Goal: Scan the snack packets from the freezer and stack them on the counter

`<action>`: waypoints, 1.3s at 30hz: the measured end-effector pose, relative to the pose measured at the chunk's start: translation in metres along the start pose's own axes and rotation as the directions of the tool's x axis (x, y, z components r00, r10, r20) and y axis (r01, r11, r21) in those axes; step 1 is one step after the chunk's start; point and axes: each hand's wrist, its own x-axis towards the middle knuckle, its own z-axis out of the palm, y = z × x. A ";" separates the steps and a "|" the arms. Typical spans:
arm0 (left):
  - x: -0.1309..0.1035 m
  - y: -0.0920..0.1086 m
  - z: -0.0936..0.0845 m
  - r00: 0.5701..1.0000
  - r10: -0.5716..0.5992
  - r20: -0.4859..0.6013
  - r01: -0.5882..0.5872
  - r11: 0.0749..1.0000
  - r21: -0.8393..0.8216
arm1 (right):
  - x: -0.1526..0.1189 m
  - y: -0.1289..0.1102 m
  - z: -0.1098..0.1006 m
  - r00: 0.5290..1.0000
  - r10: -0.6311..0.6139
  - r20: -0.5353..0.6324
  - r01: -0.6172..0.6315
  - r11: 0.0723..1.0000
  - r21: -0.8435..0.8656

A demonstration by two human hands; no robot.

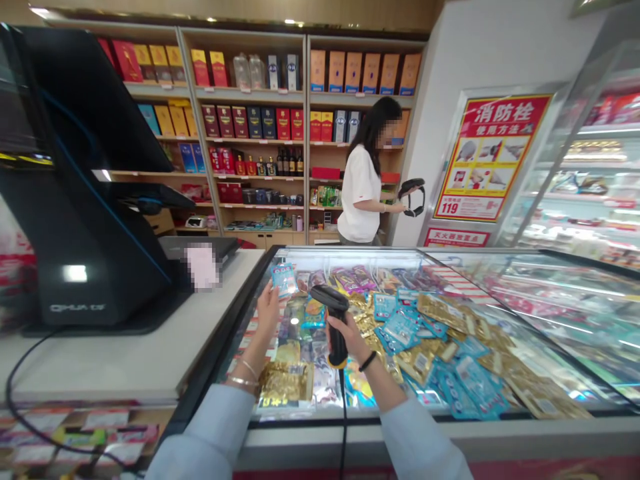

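Note:
My left hand (269,308) holds a small blue and white packet (284,280) upright over the left part of a glass-topped freezer (325,423). In my right hand (350,333) is a black handheld scanner (336,303), its head tilted toward the left and its cable hanging down over the freezer's front edge. Many blue packets (400,330) and gold packets (445,310) lie in a loose pile to the right of the scanner. Another gold packet (285,381) rests near the front left, between my forearms.
A black checkout terminal (100,267) stands on the white counter (215,320) at left, with a cable hanging down. Beyond the freezer, a person (361,187) in a white shirt holds a black headset-like device (413,198). Shelves (255,97) of boxes and bottles line the back wall.

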 end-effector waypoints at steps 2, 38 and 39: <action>0.001 -0.002 0.000 1.000 -0.010 -0.016 0.010 1.000 0.004 | 0.001 0.000 -0.001 1.000 0.003 0.014 -0.003 1.000 0.006; -0.069 0.071 0.157 0.872 -0.245 0.424 0.284 0.958 -0.029 | -0.080 -0.116 -0.137 0.901 -0.258 -0.349 0.285 0.958 0.028; -0.078 0.068 0.171 0.853 -0.256 0.454 0.299 0.954 -0.024 | -0.094 -0.120 -0.154 0.880 -0.282 -0.382 0.312 0.950 0.016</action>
